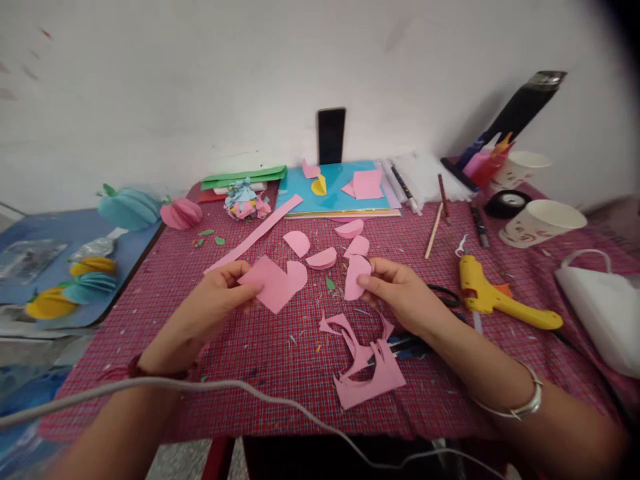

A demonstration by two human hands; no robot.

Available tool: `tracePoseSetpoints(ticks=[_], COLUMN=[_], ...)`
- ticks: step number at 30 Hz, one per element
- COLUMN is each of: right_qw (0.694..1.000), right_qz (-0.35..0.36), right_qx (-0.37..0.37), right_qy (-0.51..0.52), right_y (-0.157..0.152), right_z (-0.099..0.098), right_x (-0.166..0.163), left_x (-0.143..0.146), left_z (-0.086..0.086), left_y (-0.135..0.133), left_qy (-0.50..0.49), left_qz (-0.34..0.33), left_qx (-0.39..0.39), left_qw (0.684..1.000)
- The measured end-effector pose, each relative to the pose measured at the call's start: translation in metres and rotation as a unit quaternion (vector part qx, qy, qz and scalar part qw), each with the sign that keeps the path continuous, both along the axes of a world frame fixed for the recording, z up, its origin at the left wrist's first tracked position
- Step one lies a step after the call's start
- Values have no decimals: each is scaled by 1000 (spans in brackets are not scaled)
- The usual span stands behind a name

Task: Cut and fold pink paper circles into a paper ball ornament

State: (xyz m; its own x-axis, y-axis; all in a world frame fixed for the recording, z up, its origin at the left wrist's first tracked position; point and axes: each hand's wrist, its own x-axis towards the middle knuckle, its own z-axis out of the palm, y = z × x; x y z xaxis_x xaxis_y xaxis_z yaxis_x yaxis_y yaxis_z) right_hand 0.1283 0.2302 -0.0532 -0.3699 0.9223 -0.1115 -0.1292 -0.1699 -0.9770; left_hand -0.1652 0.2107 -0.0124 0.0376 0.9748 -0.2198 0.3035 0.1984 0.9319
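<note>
My left hand point(233, 287) pinches a square of pink paper point(273, 283) by its left corner, thumb on top. Just behind the square lies a folded pink paper half circle point(299, 277), partly covered by it. Between thumb and fingers my right hand point(395, 287) grips another folded pink half circle point(356, 277). Beyond the hands several more folded pink half circles point(321, 259) rest on the checked cloth. Pink paper offcuts point(370, 373) with curved cut edges lie nearer to me, beside dark-handled scissors point(410, 347) partly hidden under my right forearm.
A yellow glue gun point(505, 300) and paper cups point(543, 223) are at the right. Blue sheets point(305, 193) and a propped phone point(331, 135) stand at the back. Paper pumpkins point(129, 208) sit at the left. A white cable point(240, 385) crosses in front.
</note>
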Motion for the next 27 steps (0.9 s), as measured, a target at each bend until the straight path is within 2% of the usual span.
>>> tracePoseSetpoints(ticks=[4, 9, 13, 17, 22, 27], right_qw=[998, 994, 986, 983, 987, 984], right_qz=[26, 65, 47, 42, 48, 27], right_qx=[38, 82, 109, 120, 85, 106], right_qy=[44, -30, -115, -134, -126, -138], right_y=[-7, -5, 1, 4, 2, 0], right_z=[9, 7, -2, -4, -4, -5], right_x=[-5, -10, -8, -7, -11, -12], left_x=[53, 91, 97, 95, 92, 97], left_z=[-1, -17, -23, -26, -33, -35], left_y=[1, 1, -2, -5, -8, -11], left_qy=[-75, -93, -148, -202, -176, -173], left_qz=[-12, -48, -15, -9, -1, -15], left_qx=[2, -5, -48, -52, -27, -20], left_qw=[997, 994, 988, 978, 984, 985])
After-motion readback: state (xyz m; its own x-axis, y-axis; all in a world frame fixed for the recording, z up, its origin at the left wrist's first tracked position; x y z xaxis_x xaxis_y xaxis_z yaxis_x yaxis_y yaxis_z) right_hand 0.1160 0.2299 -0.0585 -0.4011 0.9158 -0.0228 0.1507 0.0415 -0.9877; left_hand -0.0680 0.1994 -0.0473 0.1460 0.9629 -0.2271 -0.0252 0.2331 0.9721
